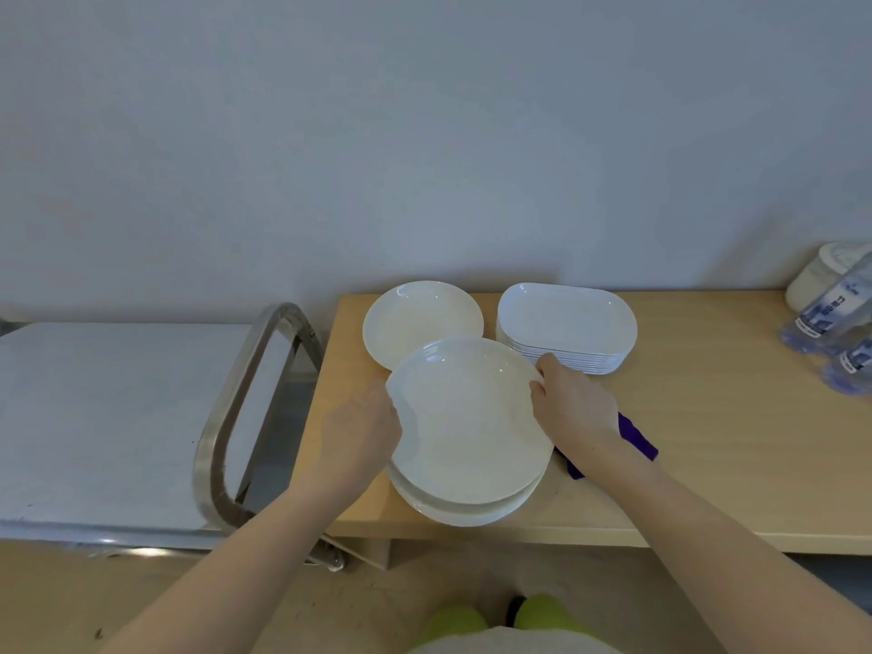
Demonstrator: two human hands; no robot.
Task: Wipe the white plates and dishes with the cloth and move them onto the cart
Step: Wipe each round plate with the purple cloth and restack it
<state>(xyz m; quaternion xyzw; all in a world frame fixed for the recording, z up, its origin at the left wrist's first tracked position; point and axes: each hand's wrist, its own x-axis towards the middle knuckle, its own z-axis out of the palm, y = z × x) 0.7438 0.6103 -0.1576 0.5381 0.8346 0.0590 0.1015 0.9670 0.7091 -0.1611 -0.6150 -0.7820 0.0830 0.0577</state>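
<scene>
Near the surface's front edge, the left hand [363,429] and right hand [568,401] pinch opposite rims of the top plate [467,417], fingers curled on its stack [465,512]. Likely glazed, slippery, breakable; opposite-rim grip suits.

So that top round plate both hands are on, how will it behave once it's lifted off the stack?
The top round plate looks rigid, so it should lift in one piece. Its glossy surface suggests it is slippery, so the left hand and right hand on opposite rims seem wise. It looks like ceramic or similar, probably chipping if knocked against the stack below.
</scene>
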